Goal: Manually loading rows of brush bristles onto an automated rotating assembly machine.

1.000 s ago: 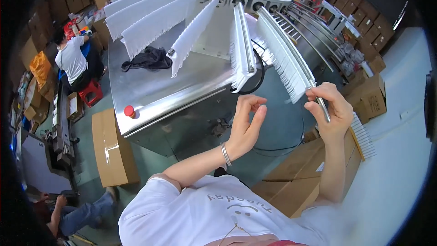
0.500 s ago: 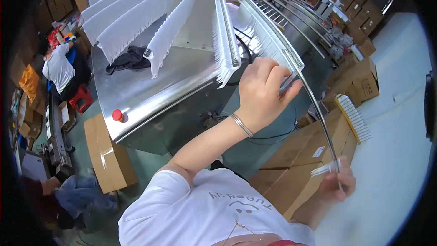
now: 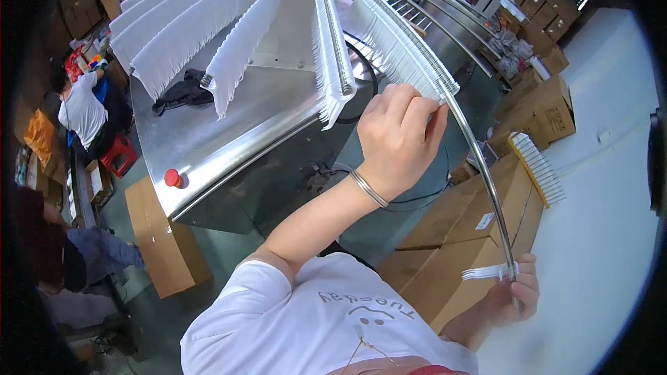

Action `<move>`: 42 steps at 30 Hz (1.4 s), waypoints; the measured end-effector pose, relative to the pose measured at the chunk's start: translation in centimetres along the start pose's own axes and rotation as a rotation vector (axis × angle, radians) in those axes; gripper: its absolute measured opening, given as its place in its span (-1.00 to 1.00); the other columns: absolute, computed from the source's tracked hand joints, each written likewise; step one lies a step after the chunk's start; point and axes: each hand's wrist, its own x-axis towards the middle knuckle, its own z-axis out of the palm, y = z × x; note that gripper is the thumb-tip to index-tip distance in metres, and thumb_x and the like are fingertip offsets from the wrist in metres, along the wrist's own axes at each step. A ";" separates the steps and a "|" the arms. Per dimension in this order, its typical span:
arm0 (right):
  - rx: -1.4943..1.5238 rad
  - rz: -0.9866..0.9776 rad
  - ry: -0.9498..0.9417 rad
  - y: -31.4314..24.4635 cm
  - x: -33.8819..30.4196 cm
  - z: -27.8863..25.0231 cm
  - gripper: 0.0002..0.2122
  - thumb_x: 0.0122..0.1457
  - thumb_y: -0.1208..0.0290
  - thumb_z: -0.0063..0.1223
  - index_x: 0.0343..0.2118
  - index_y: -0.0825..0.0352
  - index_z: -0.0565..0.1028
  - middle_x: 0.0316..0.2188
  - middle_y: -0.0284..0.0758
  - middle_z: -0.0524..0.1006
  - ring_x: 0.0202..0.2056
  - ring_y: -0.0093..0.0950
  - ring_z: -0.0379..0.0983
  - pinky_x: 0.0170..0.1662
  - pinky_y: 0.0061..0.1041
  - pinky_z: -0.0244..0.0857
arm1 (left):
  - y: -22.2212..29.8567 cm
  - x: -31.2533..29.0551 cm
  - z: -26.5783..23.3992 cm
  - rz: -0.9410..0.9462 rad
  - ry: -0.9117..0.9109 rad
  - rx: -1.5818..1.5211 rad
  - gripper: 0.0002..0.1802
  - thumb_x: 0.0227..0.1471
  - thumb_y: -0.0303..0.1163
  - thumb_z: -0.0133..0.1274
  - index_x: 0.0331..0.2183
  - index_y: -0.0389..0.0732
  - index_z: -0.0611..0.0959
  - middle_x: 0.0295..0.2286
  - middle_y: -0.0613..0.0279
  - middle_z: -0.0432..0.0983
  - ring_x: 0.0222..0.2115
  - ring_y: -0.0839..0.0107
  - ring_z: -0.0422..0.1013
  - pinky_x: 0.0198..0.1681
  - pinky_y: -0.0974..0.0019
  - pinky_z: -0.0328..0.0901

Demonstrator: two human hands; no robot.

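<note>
My left hand (image 3: 396, 135) is closed, its fingertips pinched at the near end of a dense row of thin white strips (image 3: 406, 45) hung along a curved metal rod (image 3: 479, 153). What exactly those fingers hold is partly hidden behind the hand. Low on the right, my right hand (image 3: 517, 295) grips the rod's free end along with a small bunch of white strips (image 3: 486, 273), which lies across the rod. To the left, another rod carries its own row of white strips (image 3: 332, 48), and several more rows fan out beyond it.
A steel machine table (image 3: 229, 125) with a red button (image 3: 172, 178) and black cloth (image 3: 184, 94) stands at left. Cardboard boxes (image 3: 163, 243) flank me on both sides; a pronged yellow rack (image 3: 535, 167) leans near the white wall. A person (image 3: 83, 111) sits far left.
My left hand's fingers have drawn together at the row's end. The right hand's small bunch has tilted level against the rod. At far left, another person in dark red has shifted.
</note>
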 end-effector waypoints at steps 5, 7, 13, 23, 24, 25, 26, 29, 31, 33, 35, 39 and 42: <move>-0.009 0.029 0.094 0.4 -0.4 0.2 -0.95 0.03 0.48 -0.13 -0.53 0.29 0.32 -0.67 -0.43 0.26 -0.58 -0.46 0.14 -0.21 -0.24 0.08 | 0.6 0.0 -0.3 0.051 -0.059 0.002 -0.75 -0.38 -0.59 0.23 -0.58 -0.18 0.48 -0.63 0.24 0.31 -0.65 0.34 0.30 -0.64 0.35 0.17; -0.011 0.073 0.154 1.3 -1.1 0.4 -0.89 0.11 0.41 -0.15 -0.51 0.29 0.35 -0.65 -0.40 0.30 -0.55 -0.44 0.18 -0.13 -0.18 0.09 | 0.6 -0.8 -0.5 0.146 -0.111 -0.085 -0.75 -0.36 -0.48 0.27 -0.57 -0.17 0.50 -0.63 0.27 0.33 -0.66 0.34 0.28 -0.65 0.34 0.15; 0.129 0.492 0.805 3.2 -4.8 -0.5 -0.74 0.21 0.22 -0.12 -0.47 0.32 0.31 -0.54 -0.33 0.35 -0.52 -0.52 0.21 -0.42 -0.56 0.10 | 2.2 -4.7 -4.1 0.012 -0.414 -0.551 -0.67 -0.16 -0.20 0.23 -0.62 -0.19 0.46 -0.63 0.27 0.33 -0.63 0.32 0.29 -0.61 0.29 0.15; 0.879 0.988 0.372 7.8 -7.8 4.0 -0.79 0.21 0.26 -0.09 -0.43 0.31 0.30 -0.58 -0.35 0.34 -0.54 -0.56 0.23 -0.43 -0.53 0.14 | 3.8 -7.7 -5.5 -0.370 -0.940 -0.873 -0.14 -0.13 -0.06 0.18 0.06 -0.37 0.20 -0.01 -0.12 0.16 0.03 0.04 0.12 0.09 0.12 0.07; 0.986 0.945 0.293 6.1 -5.5 6.4 -0.80 0.19 0.28 -0.06 -0.40 0.30 0.28 -0.64 -0.40 0.31 -0.59 -0.61 0.23 -0.47 -0.59 0.14 | 3.6 -8.4 -5.7 -0.375 -0.933 -0.880 -0.15 -0.11 -0.07 0.17 0.07 -0.37 0.19 -0.01 -0.12 0.16 0.04 0.05 0.13 0.09 0.13 0.06; 0.959 0.963 0.198 5.9 -5.1 7.1 -0.82 0.21 0.26 -0.11 -0.41 0.26 0.32 -0.57 -0.41 0.35 -0.50 -0.60 0.30 -0.41 -0.59 0.21 | 3.4 -8.8 -5.9 -0.377 -0.922 -0.898 -0.16 -0.09 -0.08 0.15 0.07 -0.36 0.19 0.00 -0.12 0.16 0.04 0.05 0.13 0.09 0.14 0.06; 0.929 0.980 0.108 5.9 -4.9 7.9 -0.81 0.23 0.24 -0.15 -0.42 0.23 0.36 -0.50 -0.42 0.39 -0.42 -0.59 0.37 -0.35 -0.59 0.28 | 3.3 -8.8 -6.5 -0.339 -0.888 -0.871 -0.27 0.00 -0.14 0.08 0.08 -0.33 0.20 0.01 -0.10 0.16 0.03 0.07 0.15 0.08 0.16 0.07; 0.934 1.007 0.147 6.0 -4.2 11.6 -0.83 0.18 0.31 -0.02 -0.30 0.29 0.31 -0.55 -0.44 0.39 -0.53 -0.68 0.29 -0.46 -0.72 0.15 | 3.7 -8.6 -7.7 -0.381 -0.874 -0.753 -0.40 0.08 -0.22 -0.03 0.08 -0.28 0.23 0.01 -0.05 0.18 0.00 0.11 0.19 0.06 0.18 0.10; 0.974 1.084 0.197 5.2 -3.5 13.2 -0.79 0.17 0.38 -0.01 -0.17 0.32 0.34 -0.45 -0.42 0.42 -0.44 -0.66 0.34 -0.41 -0.70 0.20 | 4.0 -8.5 -8.4 -0.401 -0.836 -0.672 -0.51 0.13 -0.28 -0.10 0.06 -0.25 0.27 0.00 0.01 0.22 -0.03 0.13 0.22 0.03 0.20 0.15; 0.974 1.102 0.157 4.7 -3.0 13.8 -0.74 0.18 0.39 -0.02 -0.10 0.34 0.32 -0.41 -0.40 0.43 -0.41 -0.64 0.35 -0.37 -0.68 0.23 | 4.0 -8.5 -9.1 -0.463 -0.787 -0.543 -0.55 0.12 -0.29 -0.11 0.02 -0.26 0.30 -0.02 0.04 0.25 -0.05 0.12 0.24 0.01 0.21 0.17; 0.973 1.122 0.116 4.0 -2.5 14.4 -0.68 0.18 0.40 -0.03 -0.03 0.36 0.31 -0.38 -0.37 0.44 -0.38 -0.62 0.37 -0.33 -0.67 0.25 | 4.1 -8.7 -9.2 -0.451 -0.738 -0.512 -0.57 0.11 -0.31 -0.09 -0.01 -0.26 0.32 -0.07 0.04 0.30 -0.07 0.11 0.26 -0.02 0.21 0.20; 0.906 1.203 0.169 3.5 -2.8 14.4 -0.60 0.21 0.42 -0.10 0.10 0.38 0.21 -0.29 -0.31 0.45 -0.31 -0.60 0.40 -0.24 -0.63 0.29 | 4.0 -9.2 -8.7 -0.372 -0.666 -0.365 -0.62 0.08 -0.38 -0.07 -0.04 -0.23 0.36 -0.15 0.04 0.34 -0.15 0.09 0.30 -0.12 0.22 0.26; 0.896 1.196 0.172 3.2 -3.2 13.9 -0.62 0.23 0.40 -0.15 0.10 0.37 0.21 -0.26 -0.29 0.45 -0.25 -0.57 0.40 -0.22 -0.61 0.31 | 3.8 -9.3 -8.1 -0.409 -0.657 -0.367 -0.68 0.08 -0.42 -0.07 -0.09 -0.21 0.41 -0.29 0.07 0.38 -0.26 0.11 0.35 -0.23 0.21 0.28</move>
